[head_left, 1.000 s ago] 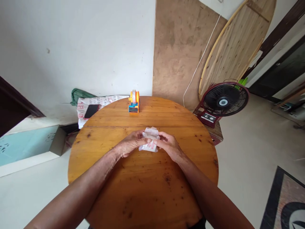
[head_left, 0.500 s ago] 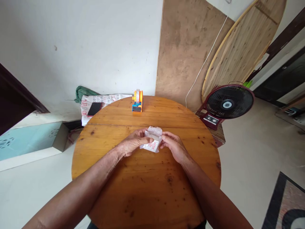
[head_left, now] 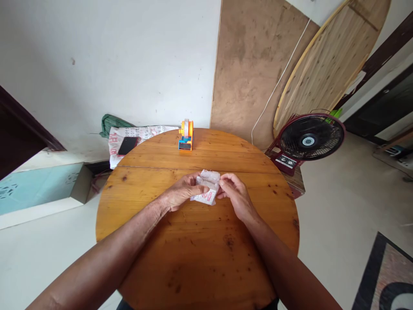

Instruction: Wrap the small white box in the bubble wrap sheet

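Over the middle of a round wooden table (head_left: pixel 196 254) both my hands hold a small crumpled white plastic packet (head_left: pixel 207 187) with red print. My left hand (head_left: pixel 180 192) grips its left side, thumb laid across the top. My right hand (head_left: pixel 235 196) pinches its right edge with curled fingers. An orange and blue tape dispenser (head_left: pixel 186 136) stands at the table's far edge, well beyond my hands.
A dark red floor fan (head_left: pixel 306 140) stands right of the table. A black phone (head_left: pixel 126 145) lies on a printed white sack behind the table's left. A round wooden tabletop and a brown board lean on the wall. A dark rug (head_left: pixel 383 275) lies at the lower right.
My hands have stayed on the packet, with the right fingers closing in tighter on its right edge. My view has shifted a little.
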Demonstrator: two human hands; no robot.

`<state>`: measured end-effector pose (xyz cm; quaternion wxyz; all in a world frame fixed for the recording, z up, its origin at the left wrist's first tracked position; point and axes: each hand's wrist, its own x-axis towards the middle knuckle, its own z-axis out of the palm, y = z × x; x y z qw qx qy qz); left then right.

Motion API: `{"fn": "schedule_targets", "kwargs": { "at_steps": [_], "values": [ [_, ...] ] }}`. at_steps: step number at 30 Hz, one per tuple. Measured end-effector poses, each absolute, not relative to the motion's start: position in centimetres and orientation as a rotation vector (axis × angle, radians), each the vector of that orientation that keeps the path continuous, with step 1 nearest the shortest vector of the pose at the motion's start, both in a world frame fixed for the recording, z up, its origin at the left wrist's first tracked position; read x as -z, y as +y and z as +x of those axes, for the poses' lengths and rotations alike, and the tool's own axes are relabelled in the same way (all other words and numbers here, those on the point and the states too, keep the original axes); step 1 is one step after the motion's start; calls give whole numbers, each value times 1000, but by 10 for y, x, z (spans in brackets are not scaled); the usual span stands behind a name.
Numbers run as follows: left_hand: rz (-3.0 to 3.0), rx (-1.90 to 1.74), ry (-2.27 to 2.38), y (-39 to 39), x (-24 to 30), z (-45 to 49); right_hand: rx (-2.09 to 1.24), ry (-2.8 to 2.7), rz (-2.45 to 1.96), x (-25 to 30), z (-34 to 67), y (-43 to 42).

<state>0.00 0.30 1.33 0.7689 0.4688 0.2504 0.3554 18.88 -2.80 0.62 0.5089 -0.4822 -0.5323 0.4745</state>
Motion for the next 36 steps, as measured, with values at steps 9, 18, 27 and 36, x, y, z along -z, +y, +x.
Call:
{"fn": "schedule_targets", "kwargs": {
  "at_steps": [9,18,27,36],
  "values": [
    [976,-765,580,3,-13,1,-655,-1670,-1196,-5,194,-29],
    [971,-708,541,1,-14,1,-854,-1665,-1147,-5,192,-28],
    [986,-681,536,-2,-15,1,-860,-1645,-1162,-12,189,-34],
    [1036,-636,554,-5,-16,4,-631,-1632,-1163,-7,188,-29]
  ]
}}
